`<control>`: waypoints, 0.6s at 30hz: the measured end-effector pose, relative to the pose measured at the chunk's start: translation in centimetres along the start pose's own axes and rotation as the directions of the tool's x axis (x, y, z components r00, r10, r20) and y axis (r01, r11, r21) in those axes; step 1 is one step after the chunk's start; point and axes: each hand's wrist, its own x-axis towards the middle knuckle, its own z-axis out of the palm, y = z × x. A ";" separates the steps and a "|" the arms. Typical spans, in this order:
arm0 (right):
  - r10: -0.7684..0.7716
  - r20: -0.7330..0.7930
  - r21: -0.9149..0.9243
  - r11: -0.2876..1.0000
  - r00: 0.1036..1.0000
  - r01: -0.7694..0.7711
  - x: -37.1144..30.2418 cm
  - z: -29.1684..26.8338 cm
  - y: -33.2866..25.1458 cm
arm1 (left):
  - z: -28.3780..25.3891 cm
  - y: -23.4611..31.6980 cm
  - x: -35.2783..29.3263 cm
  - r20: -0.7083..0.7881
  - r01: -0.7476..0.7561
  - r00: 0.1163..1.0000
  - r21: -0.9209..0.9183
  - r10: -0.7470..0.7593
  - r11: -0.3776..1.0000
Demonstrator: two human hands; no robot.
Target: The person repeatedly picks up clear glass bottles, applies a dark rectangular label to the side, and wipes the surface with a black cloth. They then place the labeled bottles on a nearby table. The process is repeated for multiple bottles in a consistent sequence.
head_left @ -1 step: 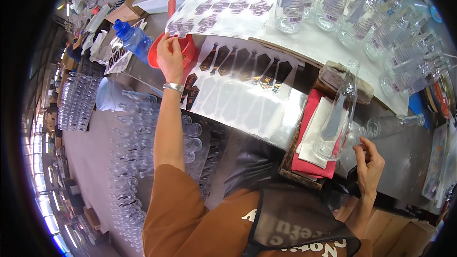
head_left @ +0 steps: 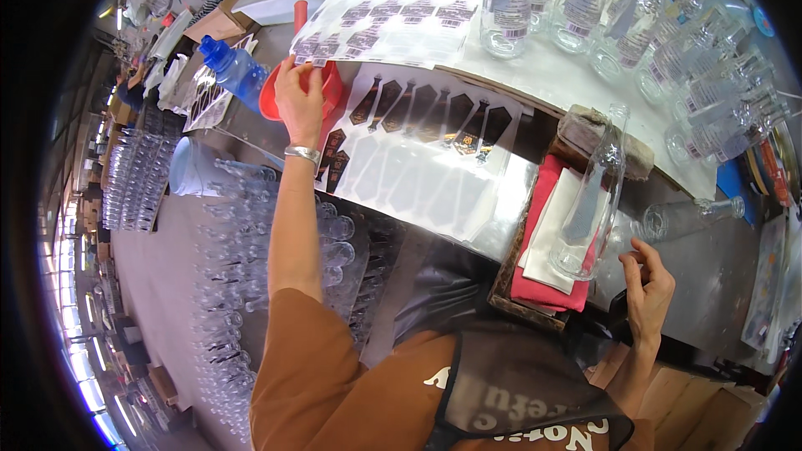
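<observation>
My left hand (head_left: 299, 104) reaches to the near left corner of a white label sheet (head_left: 409, 12) printed with dark labels. Its fingertips are pinched at that corner, above a red plastic dipper (head_left: 332, 92). On the right, my right hand (head_left: 649, 288) is half curled, thumb and forefinger apart, with nothing visible between them. Just left of it, a clear glass bottle (head_left: 591, 221) lies on folded white cloth (head_left: 547, 259) and red cloth (head_left: 535, 291) in a shallow box (head_left: 501, 294). A dark shape on this bottle may be a label.
Several labelled glass bottles (head_left: 505, 12) stand at the far right. Another bottle (head_left: 689, 219) lies beyond my right hand. A second sheet (head_left: 418, 163) bears dark tie-shaped labels. Near the dipper is a blue-capped bottle (head_left: 234, 71). Many bottles (head_left: 238, 284) stand low on the left.
</observation>
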 end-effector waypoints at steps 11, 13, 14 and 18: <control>0.024 -0.015 0.041 0.999 1.000 -0.024 -1.2 -0.7 1.9 | 0.7 -4.9 2.2 -0.030 0.267 0.958 -0.254 -0.284 0.930; 0.026 0.004 0.039 0.999 1.000 -0.026 -1.2 -0.7 2.0 | -0.4 -7.1 3.2 0.036 0.503 0.800 -0.584 -0.598 0.637; 0.030 0.001 0.029 0.999 1.000 -0.030 -1.2 -0.8 2.1 | -0.7 -7.1 3.5 -0.011 0.493 0.836 -0.426 -0.549 0.759; 0.030 -0.013 0.025 0.999 0.999 -0.030 -1.2 -1.2 1.8 | -3.5 -5.0 4.0 -0.020 0.264 0.962 0.327 -0.272 0.907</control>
